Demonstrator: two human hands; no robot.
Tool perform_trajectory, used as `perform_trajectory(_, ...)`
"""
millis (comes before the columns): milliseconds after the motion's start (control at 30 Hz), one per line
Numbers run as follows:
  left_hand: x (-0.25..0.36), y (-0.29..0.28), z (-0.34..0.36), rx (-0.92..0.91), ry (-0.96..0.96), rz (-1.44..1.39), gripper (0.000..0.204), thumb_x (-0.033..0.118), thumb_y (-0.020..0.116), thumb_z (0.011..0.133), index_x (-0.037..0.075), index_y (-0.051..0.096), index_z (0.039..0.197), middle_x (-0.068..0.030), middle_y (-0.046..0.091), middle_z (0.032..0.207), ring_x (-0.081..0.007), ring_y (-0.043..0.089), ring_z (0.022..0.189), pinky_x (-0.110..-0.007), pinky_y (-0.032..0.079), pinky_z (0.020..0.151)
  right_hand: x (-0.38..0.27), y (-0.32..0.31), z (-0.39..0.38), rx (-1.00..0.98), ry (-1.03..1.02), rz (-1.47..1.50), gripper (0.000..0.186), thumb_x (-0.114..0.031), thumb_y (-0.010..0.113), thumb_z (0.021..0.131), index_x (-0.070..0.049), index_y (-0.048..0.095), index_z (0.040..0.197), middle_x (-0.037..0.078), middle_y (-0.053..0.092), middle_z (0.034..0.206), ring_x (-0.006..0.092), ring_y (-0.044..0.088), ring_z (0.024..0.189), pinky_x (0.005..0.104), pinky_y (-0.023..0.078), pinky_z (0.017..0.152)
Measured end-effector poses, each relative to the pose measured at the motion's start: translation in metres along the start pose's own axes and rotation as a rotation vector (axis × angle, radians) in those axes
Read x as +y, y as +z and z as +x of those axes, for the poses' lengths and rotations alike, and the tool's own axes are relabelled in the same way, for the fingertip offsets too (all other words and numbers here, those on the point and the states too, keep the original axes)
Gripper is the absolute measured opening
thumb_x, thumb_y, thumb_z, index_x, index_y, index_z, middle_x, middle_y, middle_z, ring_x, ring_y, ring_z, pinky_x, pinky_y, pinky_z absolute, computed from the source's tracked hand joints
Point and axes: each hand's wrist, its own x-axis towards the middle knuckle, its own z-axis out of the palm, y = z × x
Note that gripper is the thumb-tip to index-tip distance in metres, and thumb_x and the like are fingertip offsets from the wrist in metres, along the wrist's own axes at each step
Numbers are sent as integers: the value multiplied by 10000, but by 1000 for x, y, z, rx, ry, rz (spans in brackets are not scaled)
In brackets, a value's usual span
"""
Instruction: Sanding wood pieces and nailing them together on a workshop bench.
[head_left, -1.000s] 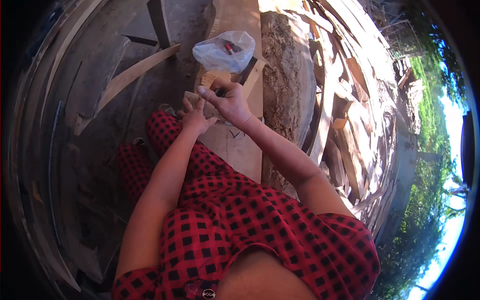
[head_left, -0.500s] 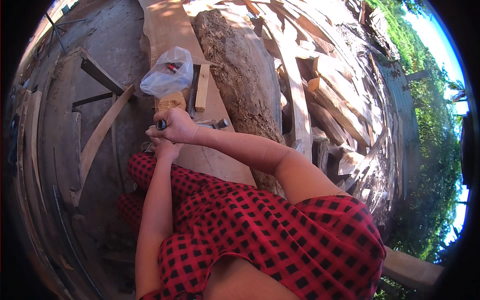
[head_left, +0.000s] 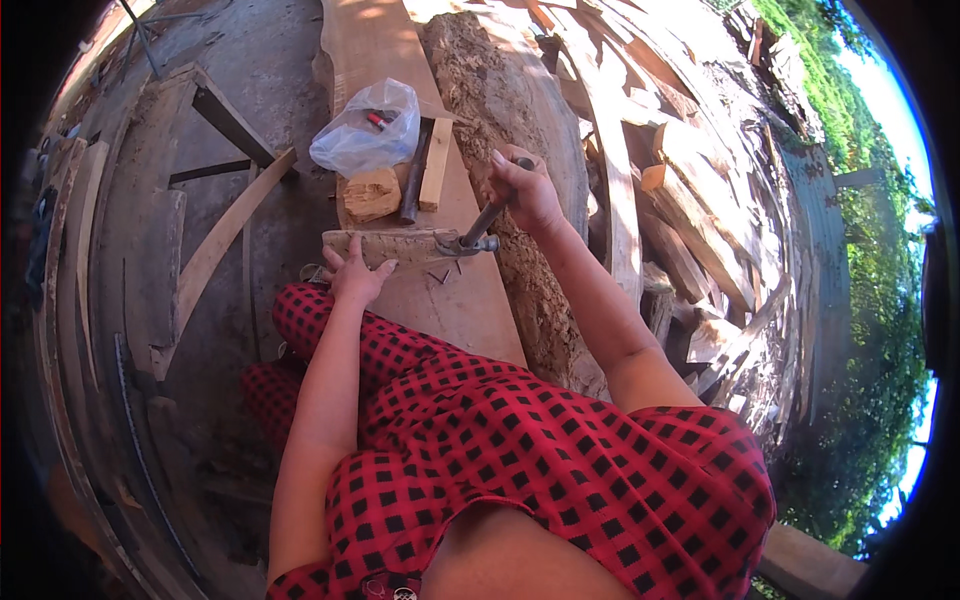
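Observation:
My right hand is closed on a claw hammer, whose head rests at the right end of a short, rough wood piece. My left hand grips the left part of that piece, fingers spread over it. The piece lies across a wide plank, with a few loose nails just below it. Beyond it lie a yellowish wood block, a dark bar, a pale batten and a clear plastic bag with a red-and-black item inside.
A bark-edged slab runs along the plank's right, beside a heap of split timber. At left are dark angled supports, a curved board and more long boards on the concrete floor. My checked-clad legs stretch beside the plank.
My right hand has moved up and rightward with the hammer, away from my left hand, uncovering the wood piece. The camera's view has also swung since the earliest frame.

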Motion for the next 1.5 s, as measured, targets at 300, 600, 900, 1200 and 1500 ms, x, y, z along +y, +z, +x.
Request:
perform_trajectory(300, 3, -4, 1, -23, -3, -48, 867, 503, 684, 714, 295, 224, 1418, -184, -27, 1488, -478, 178, 1301, -511, 337, 1005, -8, 31, -8, -168, -2, -155, 241, -194, 626, 853, -40, 544, 686, -9, 469, 567, 87, 437, 499, 256, 381, 513)
perform_trajectory(600, -6, 1, 4, 10, 14, -36, 844, 496, 679, 714, 317, 239, 1412, -174, -10, 1491, -472, 206, 1285, -496, 346, 1000, 46, 94, -37, -485, 43, -899, 357, -327, 669, 830, -13, 582, 684, -1, 496, 547, 66, 450, 496, 260, 364, 463)
perform_trajectory(900, -15, 10, 17, -23, -15, -34, 817, 489, 662, 700, 363, 250, 1395, -164, -8, 1493, -503, 212, 1264, -541, 331, 993, 58, 127, -33, -558, -36, -1119, 492, -484, 674, 770, -6, 583, 697, 103, 507, 517, 221, 479, 471, 359, 413, 495)
perform_trajectory(1200, -5, 3, 5, -67, -16, -48, 843, 482, 674, 696, 358, 231, 1404, -167, -22, 1494, -511, 163, 1292, -547, 325, 998, 60, 110, -36, -516, 66, -1282, 591, -579, 632, 750, 0, 588, 640, 150, 554, 551, 315, 574, 553, 403, 457, 554)
perform_trajectory(1500, -5, -3, -1, -10, 12, -78, 893, 498, 693, 699, 297, 213, 1425, -188, -13, 1489, -484, 164, 1296, -512, 319, 1018, 8, 118, -4, -286, 158, -913, 481, -457, 654, 811, -5, 590, 659, 20, 492, 497, 69, 463, 486, 275, 389, 462)
